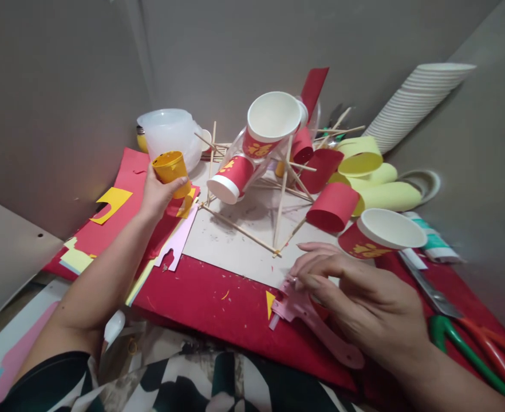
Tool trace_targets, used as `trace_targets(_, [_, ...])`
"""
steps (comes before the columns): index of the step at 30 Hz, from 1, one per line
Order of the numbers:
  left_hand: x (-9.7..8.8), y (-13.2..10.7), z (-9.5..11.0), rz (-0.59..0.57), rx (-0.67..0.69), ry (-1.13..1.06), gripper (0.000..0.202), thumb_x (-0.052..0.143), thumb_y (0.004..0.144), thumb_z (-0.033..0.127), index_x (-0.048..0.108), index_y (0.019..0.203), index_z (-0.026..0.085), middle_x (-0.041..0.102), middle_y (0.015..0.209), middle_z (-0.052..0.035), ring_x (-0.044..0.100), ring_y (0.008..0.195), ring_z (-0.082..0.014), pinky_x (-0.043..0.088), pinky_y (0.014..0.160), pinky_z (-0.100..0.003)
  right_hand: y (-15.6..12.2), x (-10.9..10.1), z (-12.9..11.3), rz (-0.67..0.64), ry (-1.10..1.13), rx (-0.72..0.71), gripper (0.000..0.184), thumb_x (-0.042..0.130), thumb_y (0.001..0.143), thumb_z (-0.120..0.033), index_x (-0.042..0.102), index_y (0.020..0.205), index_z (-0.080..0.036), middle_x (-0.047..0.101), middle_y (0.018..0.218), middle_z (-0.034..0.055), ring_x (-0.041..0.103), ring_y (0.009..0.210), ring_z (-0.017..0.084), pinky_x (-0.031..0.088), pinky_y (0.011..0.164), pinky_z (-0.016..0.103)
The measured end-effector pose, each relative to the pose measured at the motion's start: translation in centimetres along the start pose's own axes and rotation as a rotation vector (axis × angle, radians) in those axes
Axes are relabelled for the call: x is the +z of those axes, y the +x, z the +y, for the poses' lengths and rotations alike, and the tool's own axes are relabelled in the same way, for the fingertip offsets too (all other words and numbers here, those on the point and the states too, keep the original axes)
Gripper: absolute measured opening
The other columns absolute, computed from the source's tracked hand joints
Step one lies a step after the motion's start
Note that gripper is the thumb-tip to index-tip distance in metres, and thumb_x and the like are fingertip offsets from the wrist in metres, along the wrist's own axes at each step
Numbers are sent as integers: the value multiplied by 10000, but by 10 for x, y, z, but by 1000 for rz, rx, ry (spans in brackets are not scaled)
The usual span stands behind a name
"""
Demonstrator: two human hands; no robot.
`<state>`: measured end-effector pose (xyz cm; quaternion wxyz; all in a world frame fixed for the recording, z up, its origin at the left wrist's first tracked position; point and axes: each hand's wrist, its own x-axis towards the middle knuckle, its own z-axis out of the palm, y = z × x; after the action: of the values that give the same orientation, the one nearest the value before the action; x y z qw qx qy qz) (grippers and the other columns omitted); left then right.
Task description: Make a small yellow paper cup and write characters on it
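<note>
My left hand [160, 191] is closed round a small orange-yellow cup [170, 167], held upright above the red paper sheets at the left. My right hand [355, 292] is over the table's front right, thumb and fingers curled together in a pinch. What lies between its fingertips, if anything, is too small to make out. Just below those fingertips lies a pink glue gun [306, 317], its handle toward the front right and a clear stick poking out of it. Ahead stands a frame of thin wooden sticks [241, 229], with red-and-white paper cups [261, 140] in it.
A white plastic bowl [170, 134] stands at the back left. Rolled red paper [332, 206] and yellow paper tubes [359, 157] lie right of the frame, near another paper cup [368, 234]. A tall cup stack [415, 103] leans at the wall. Scissors [454, 326] lie at the right.
</note>
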<state>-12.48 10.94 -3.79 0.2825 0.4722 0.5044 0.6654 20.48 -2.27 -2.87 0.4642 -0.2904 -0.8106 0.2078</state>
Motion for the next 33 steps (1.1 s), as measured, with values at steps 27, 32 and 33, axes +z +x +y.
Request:
trace_targets(27, [24, -59, 55, -183, 322, -140, 596, 831, 736, 528, 564, 1218, 301, 608, 1272, -43, 577, 1263, -287, 505, 1066, -409, -1, -5, -2, 90, 49, 54, 275, 502, 1010, -293, 605, 759, -248, 683, 701, -5, 696, 700, 170, 563, 923, 433])
trace_targets(32, [26, -68, 62, -417, 50, -331, 658, 838, 725, 502, 560, 1283, 293, 671, 1211, -40, 658, 1184, -281, 571, 967, -381, -1, 0, 0, 227, 166, 79, 102, 675, 894, -165, 646, 922, -259, 690, 792, -4, 704, 783, 192, 585, 836, 411])
trace_targets(33, [25, -70, 64, -466, -25, -353, 693, 841, 716, 518, 555, 1307, 294, 689, 1159, -38, 688, 1120, -279, 586, 920, -375, -1, 1, 1, 242, 163, 76, 148, 686, 877, -130, 655, 941, -260, 694, 811, -6, 702, 794, 189, 585, 832, 406])
